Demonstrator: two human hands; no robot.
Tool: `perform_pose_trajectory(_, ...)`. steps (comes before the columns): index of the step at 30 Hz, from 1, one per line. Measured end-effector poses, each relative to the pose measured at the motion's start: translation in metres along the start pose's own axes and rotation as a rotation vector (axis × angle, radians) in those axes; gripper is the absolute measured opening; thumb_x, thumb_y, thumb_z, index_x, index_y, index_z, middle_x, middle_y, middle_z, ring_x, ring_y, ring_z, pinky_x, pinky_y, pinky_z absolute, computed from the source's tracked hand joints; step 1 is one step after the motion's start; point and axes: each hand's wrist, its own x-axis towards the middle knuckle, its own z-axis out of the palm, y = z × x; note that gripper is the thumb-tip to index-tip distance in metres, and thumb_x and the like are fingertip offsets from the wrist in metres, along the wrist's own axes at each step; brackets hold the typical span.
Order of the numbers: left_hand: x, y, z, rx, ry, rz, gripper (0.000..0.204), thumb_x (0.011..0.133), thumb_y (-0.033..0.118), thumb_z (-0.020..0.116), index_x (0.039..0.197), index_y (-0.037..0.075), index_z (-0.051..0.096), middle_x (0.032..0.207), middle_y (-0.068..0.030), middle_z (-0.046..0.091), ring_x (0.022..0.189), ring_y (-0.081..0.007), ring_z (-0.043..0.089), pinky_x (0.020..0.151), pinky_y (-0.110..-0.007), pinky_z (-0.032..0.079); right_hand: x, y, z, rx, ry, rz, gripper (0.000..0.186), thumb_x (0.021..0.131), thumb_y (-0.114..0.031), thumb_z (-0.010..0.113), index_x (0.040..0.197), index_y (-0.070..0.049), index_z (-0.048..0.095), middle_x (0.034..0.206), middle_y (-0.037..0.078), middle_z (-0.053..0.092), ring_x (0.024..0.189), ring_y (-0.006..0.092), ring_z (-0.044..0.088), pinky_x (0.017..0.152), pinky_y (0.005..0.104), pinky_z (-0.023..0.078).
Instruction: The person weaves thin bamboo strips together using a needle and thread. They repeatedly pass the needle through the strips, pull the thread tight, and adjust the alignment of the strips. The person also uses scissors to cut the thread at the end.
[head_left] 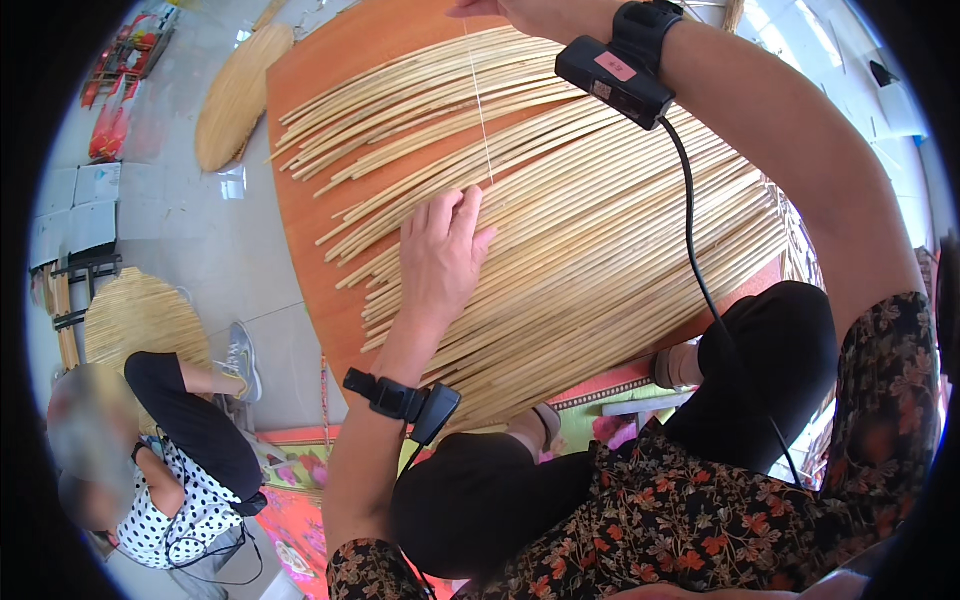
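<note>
Many long, pale, straw-coloured stalks (600,250) lie side by side on an orange-brown board (305,215). My left hand (440,250) rests on the stalks near their left ends, thumb apart from the fingers. A thin white thread (480,105) runs taut across the upper stalks, from beside my left fingertips to my right hand (530,14) at the top edge. My right fingers are pinched together where the thread ends, partly cut off by the picture's edge.
Oval woven mats stand at the upper left (243,95) and left (145,315). Another person (170,470) sits at the lower left. A black cable (693,235) hangs from the device on my right wrist over the stalks. Floral cloth (300,530) lies below the board.
</note>
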Motion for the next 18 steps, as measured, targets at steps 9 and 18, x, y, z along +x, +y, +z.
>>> perform_pose_trajectory(9, -0.011, 0.006, 0.001, 0.019, -0.071, -0.005, 0.051, 0.097, 0.028, 0.075, 0.145, 0.014, 0.065, 0.139, -0.0118, 0.057, 0.130, -0.0311, 0.054, 0.109, -0.049, 0.044, 0.005, 0.004, 0.015, -0.055, -0.018, -0.040, 0.013, 0.105, -0.005, 0.053, 0.098, 0.004, 0.059, 0.081, 0.012, 0.061, 0.065, 0.0255, 0.068, 0.064, 0.0454, 0.069)
perform_pose_trajectory(18, -0.011, 0.010, -0.007, -0.029, -0.075, 0.009, 0.049, 0.097, 0.026, 0.075, 0.142, 0.013, 0.066, 0.142, -0.0094, 0.058, 0.131, -0.0303, 0.056, 0.112, -0.048, 0.044, -0.079, -0.062, 0.024, 0.162, -0.377, 0.106, 0.012, 0.108, -0.013, 0.062, 0.101, -0.004, 0.064, 0.087, 0.005, 0.067, 0.072, 0.0158, 0.069, 0.062, 0.0317, 0.064)
